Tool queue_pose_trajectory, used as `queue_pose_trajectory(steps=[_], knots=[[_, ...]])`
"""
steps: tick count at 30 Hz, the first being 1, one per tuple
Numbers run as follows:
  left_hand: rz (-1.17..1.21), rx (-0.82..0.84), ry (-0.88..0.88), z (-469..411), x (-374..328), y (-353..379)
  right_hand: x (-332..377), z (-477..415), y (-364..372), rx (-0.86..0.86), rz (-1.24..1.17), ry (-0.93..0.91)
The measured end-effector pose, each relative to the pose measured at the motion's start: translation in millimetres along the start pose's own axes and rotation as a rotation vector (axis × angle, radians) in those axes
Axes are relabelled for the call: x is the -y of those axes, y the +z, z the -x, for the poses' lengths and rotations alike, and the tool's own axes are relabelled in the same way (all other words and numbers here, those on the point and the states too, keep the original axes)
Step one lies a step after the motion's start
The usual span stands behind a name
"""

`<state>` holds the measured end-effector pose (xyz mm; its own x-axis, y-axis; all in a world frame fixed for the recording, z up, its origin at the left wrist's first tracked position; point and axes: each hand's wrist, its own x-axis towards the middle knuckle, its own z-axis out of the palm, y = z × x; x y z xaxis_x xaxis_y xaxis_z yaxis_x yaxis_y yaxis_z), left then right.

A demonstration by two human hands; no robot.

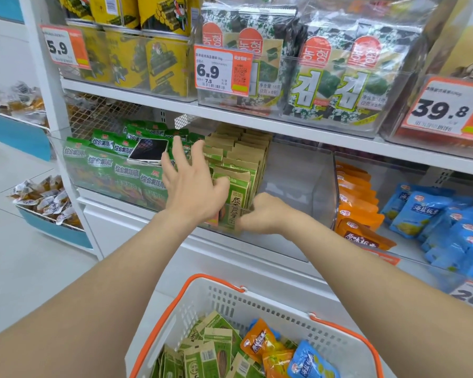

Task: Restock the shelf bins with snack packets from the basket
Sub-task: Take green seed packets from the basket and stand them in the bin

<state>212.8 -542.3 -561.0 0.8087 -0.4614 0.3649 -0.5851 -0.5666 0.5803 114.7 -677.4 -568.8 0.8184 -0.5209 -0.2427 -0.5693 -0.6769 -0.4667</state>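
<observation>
Left hand (pixel 191 184) spread against the row of tan-green packets (pixel 236 170) in the clear bin (pixel 298 181).
It seemingly braced them upright while the right hand (pixel 260 214) pinched the front packet (pixel 234 207) into place; more waited in the basket (pixel 257 304) below.

A phone (pixel 148 151) lies near price tags (pixel 222 70).

My only view: head-worn wide-angle | faces forward and down at the white metal shelf (pixel 246 120) | close, within arm's reach | white plastic basket with orange handles (pixel 257 304) at bottom edge | no second view to overlap
</observation>
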Motion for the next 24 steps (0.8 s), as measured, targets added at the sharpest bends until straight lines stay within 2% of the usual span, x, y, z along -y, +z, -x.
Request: queue_pose_trajectory(steps=[4,6,8,12,18,20,24], knots=[[-0.011,0.074,-0.015,5,4,4,5,-1,0,0.09,0.076,-0.092],[-0.041,0.058,-0.011,6,3,6,4,3,-9,0.174,-0.003,-0.099],[-0.114,0.058,0.025,6,2,10,-3,0,-20,0.236,-0.164,-0.008],[-0.184,0.035,0.04,7,1,20,-15,-19,-22,0.02,-0.407,0.09],[-0.183,0.034,0.029,4,-5,26,-13,-11,-18,0.194,-0.419,-0.028],[-0.151,0.053,0.029,3,-6,26,-18,-8,-18,0.169,-0.359,-0.023],[-0.159,0.083,0.029,10,-7,23,-20,4,-14,-0.084,0.007,-0.112]])
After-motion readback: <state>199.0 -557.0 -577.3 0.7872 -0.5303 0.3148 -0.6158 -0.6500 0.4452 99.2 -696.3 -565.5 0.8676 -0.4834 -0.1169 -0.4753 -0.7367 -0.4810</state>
